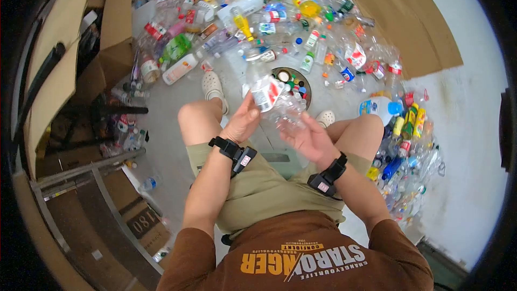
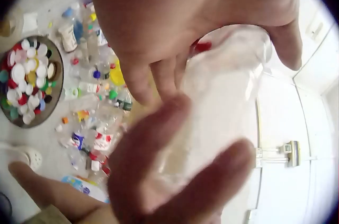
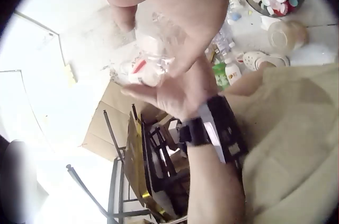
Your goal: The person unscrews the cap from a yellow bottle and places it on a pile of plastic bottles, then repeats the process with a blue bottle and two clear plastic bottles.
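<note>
A clear plastic bottle [image 1: 267, 92] with a red and white label is held tilted between both hands above the person's lap. My left hand [image 1: 242, 122] grips it by the labelled side, with the thumb on one side and fingers round the other in the left wrist view. My right hand [image 1: 312, 139] holds the crinkled lower end, its fingers [image 2: 212, 181] blurred in the left wrist view. Beyond the bottle, a round bowl [image 2: 62, 75] on the floor holds many coloured bottle caps [image 2: 30, 78]; in the head view the bottle partly covers it.
A wide heap of plastic bottles [image 1: 269, 27] spreads across the floor ahead and continues to the right. Cardboard [image 1: 425, 32] lies at the back right, and a cardboard box [image 1: 116, 48] stands at left. A metal frame [image 1: 89, 167] is nearby. A large blue-capped jug [image 1: 377, 109] lies by the right knee.
</note>
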A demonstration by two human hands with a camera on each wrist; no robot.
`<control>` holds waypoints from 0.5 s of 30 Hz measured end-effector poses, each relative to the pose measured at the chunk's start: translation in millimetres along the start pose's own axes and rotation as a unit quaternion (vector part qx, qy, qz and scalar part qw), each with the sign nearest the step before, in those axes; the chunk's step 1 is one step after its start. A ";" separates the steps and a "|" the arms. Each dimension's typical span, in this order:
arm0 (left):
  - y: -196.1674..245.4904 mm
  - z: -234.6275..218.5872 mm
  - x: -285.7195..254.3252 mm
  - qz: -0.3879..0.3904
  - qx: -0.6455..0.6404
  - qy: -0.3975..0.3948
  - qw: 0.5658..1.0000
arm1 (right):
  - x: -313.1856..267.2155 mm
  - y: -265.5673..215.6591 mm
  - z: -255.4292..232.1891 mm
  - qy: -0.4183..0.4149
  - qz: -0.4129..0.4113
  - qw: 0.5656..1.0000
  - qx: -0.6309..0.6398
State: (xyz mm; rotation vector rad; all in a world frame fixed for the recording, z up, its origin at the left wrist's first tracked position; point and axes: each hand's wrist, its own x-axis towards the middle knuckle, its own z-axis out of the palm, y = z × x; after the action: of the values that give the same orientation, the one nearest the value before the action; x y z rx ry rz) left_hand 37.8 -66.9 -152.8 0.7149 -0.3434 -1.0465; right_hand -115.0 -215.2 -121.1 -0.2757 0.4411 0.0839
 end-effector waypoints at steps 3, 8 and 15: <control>-1.7 20.5 8.0 -0.033 -0.114 -0.048 0.992 | -5.0 30.8 7.6 0.000 -0.033 0.999 0.019; -5.1 16.7 14.4 -0.086 -0.173 -0.056 0.980 | -5.9 41.6 7.7 0.004 -0.045 0.998 0.039; -19.8 -0.3 24.8 -0.111 0.000 -0.038 0.993 | 3.7 19.4 -1.4 0.231 -0.264 0.815 -0.462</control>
State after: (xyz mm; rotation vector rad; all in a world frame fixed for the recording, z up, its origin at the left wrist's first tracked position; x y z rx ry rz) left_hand 36.6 -94.6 -168.3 0.7248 -0.3350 -1.2866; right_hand -115.0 -196.9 -128.7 -1.3982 0.7747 -0.3409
